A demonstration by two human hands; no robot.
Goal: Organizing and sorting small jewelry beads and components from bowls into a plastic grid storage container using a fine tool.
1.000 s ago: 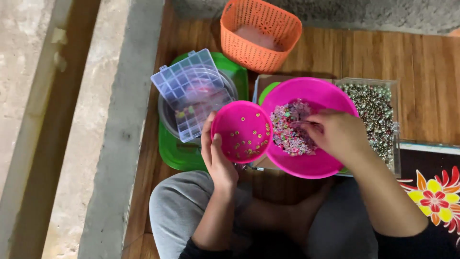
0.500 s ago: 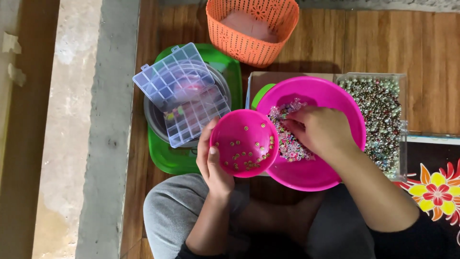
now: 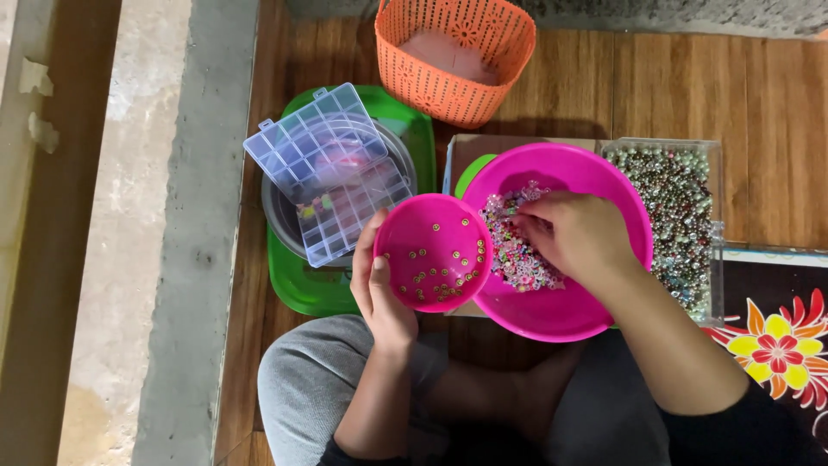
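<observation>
The left hand (image 3: 379,289) holds the small pink bowl (image 3: 434,252), fingers wrapped on its rim. The bowl touches the left side of the big pink bowl (image 3: 569,306). Inside the big bowl, the right hand (image 3: 573,233) rests on the colourful beads (image 3: 517,255), fingers bunched together.

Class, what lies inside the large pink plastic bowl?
A heap of small mixed-colour beads in the large pink plastic bowl; the right hand covers part of them.
</observation>
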